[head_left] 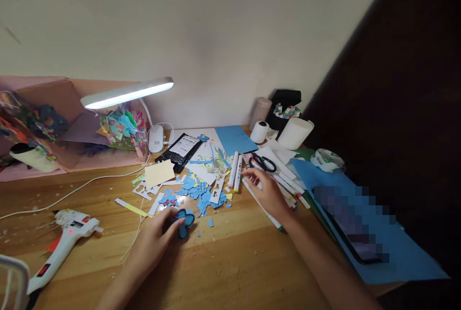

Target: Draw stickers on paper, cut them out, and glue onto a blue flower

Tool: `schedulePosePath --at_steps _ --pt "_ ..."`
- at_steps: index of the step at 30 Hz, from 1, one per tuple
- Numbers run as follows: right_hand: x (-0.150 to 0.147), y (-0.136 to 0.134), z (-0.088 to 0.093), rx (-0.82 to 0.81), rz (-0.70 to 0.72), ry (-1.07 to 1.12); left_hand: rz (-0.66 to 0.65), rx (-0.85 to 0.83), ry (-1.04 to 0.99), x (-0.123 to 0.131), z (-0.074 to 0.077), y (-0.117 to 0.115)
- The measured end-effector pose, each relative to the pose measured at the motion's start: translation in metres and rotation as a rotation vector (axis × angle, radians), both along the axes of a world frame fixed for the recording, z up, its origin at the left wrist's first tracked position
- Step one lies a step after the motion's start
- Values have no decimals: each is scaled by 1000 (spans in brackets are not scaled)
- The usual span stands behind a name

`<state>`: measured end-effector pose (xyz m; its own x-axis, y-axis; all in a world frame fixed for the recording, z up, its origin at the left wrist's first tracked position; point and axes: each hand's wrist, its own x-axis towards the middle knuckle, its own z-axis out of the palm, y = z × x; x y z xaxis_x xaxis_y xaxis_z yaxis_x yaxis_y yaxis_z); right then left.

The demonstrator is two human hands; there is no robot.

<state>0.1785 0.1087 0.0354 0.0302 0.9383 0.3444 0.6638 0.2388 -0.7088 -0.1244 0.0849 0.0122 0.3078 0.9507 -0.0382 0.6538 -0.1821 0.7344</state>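
My left hand (161, 233) is closed on a blue paper cutout (185, 223) with rounded lobes and a dark outline, pinched between thumb and fingers just above the table. My right hand (264, 192) hovers over a white marker (264, 210) with green ends, its fingers slightly bent and apart. That marker runs under the hand, and whether the fingertips touch it is hard to see. Two more white markers (236, 172) lie just left of the fingers. Black-handled scissors (263, 161) rest right behind the hand, beside several other markers.
Blue and white paper scraps (196, 190) cover the table's middle. A white glue gun (65, 243) lies at left, near a cable. Behind stand a lit lamp (129, 95) and a pink box (108, 156). At right, a phone (353, 233) rests on blue paper (406, 262).
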Motion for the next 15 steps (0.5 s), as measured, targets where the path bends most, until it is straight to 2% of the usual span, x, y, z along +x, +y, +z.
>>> schedulePosePath --at_steps 5,9,11,15 --pt "57 19 8 24 -217 -173 51 80 3 -3 -4 4" --pt "69 29 7 -3 -294 -219 4 159 67 -5 -9 8" --pt "70 47 11 -16 -321 -213 -4 233 89 -5 -10 9" --pt "71 105 30 -31 -439 -134 37 379 101 -4 -5 9"
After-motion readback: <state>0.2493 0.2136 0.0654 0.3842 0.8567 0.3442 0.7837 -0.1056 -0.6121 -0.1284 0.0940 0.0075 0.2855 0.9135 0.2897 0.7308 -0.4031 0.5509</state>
